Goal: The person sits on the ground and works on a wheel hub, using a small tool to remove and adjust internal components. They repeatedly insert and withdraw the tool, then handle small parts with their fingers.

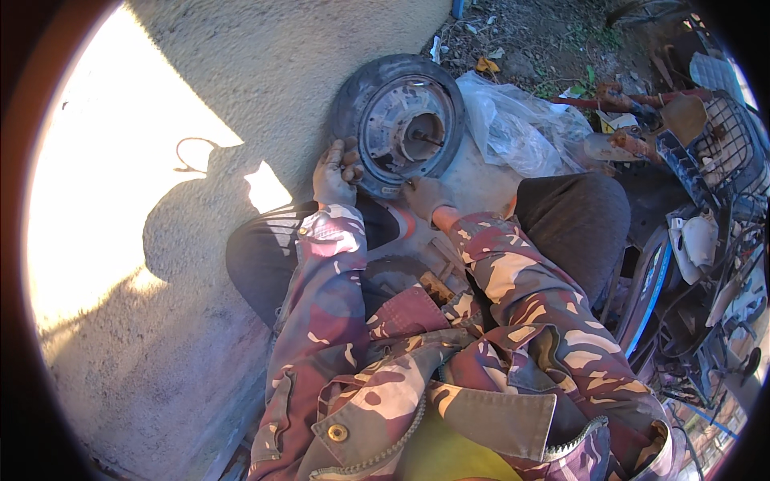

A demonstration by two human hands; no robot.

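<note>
I'm counting two hands on one wheel (pixel 397 124), which is standing tilted beyond the left knee (pixel 381 220): black rubber tyre (pixel 351 100), round scuffed metal hub, deep cup at its centre. Left hand (pixel 335 176) is resting curled fingers against the tyre's edge, right hand (pixel 425 195) lying at its bottom; whether either is clamping, I'm not managing to tell. One crumpled clear plastic sheet (pixel 521 128) is lying just right.

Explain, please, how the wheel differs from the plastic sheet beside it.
The wheel is dark and round; the plastic sheet is pale, translucent and crumpled. The wheel has the left hand and the right hand at its edge; the plastic sheet has neither. Both are side by side.
</note>
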